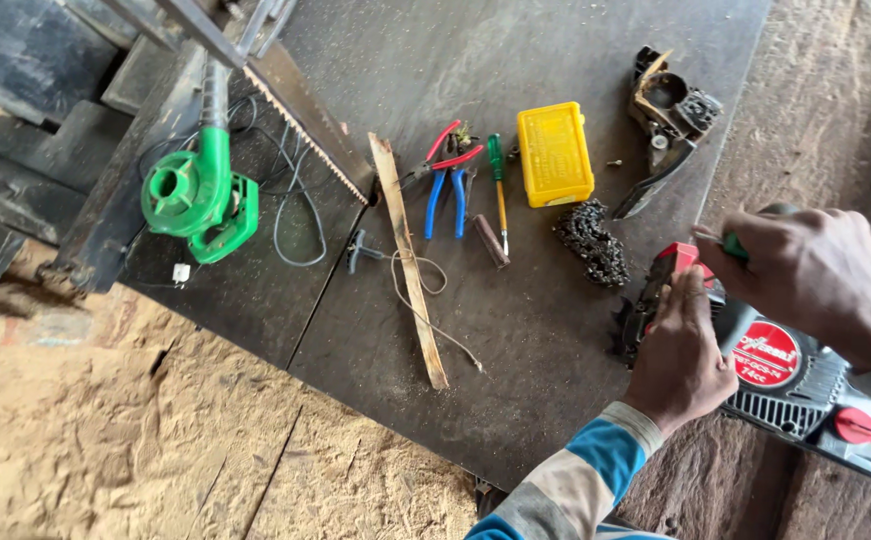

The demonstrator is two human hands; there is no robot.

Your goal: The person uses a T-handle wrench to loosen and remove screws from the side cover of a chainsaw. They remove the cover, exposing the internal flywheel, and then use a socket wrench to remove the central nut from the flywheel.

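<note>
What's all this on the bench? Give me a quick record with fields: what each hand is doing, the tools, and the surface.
left hand: resting on the chainsaw near its red front part
right hand: gripping a green-handled tool above the chainsaw
loose chain: piled left of the chainsaw
yellow box: closed, beyond the chain
pliers: two pairs, red and blue handles, left of the box
blower: green, far left
wood strip: lying mid-bench
bench: dark sheet, sawdust around it
</note>
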